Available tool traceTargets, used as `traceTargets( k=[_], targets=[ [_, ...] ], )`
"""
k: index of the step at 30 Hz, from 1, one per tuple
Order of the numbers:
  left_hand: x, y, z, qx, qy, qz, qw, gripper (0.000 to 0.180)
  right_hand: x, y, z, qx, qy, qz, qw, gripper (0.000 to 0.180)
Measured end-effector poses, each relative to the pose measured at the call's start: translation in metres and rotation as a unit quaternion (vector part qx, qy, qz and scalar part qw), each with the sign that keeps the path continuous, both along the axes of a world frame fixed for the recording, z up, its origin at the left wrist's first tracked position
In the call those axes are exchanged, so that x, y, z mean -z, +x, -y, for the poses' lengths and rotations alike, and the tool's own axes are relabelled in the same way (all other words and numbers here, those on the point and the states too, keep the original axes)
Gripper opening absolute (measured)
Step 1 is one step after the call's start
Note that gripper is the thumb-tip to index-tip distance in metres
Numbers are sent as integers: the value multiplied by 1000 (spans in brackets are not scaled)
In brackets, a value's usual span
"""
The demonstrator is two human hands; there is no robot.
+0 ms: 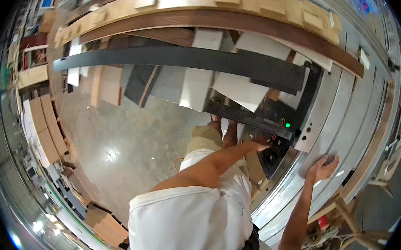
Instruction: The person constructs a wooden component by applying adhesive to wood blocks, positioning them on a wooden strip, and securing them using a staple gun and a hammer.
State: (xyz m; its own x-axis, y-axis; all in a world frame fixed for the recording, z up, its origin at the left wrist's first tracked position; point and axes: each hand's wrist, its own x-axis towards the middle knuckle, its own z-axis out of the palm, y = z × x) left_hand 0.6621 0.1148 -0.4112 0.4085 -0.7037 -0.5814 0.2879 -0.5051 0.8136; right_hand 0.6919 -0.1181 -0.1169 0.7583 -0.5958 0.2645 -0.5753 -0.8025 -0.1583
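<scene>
My left hand (261, 144) reaches forward to a black control panel (276, 150) on the machine's front, its fingers on or right beside a red button; a green light glows just above. My right hand (322, 168) lies flat, fingers spread, on the grey metal machine bed (334, 115), holding nothing. A long brown board (230, 20) lies along the bed farther back, next to a pale wooden strip with blocks on it (192, 0).
A black beam (182, 59) crosses the middle, with white and dark panels (235, 87) stacked under it. Polished concrete floor (118, 140) lies to the left, edged by stacks of boards (47, 131) and boxes (105, 224). Cables and a red object (323, 222) sit lower right.
</scene>
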Motion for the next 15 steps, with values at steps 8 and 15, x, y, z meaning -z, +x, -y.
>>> traceTargets(
  k=[8, 15],
  targets=[
    [-264, 77, -201, -148, -45, 96, 983, 41, 4, -1, 1, 57, -37, -34, 997, 59],
    [-347, 128, -349, -491, 145, 415, 752, 18, 12, -7, 8, 62, -49, -37, 996, 58]
  ],
)
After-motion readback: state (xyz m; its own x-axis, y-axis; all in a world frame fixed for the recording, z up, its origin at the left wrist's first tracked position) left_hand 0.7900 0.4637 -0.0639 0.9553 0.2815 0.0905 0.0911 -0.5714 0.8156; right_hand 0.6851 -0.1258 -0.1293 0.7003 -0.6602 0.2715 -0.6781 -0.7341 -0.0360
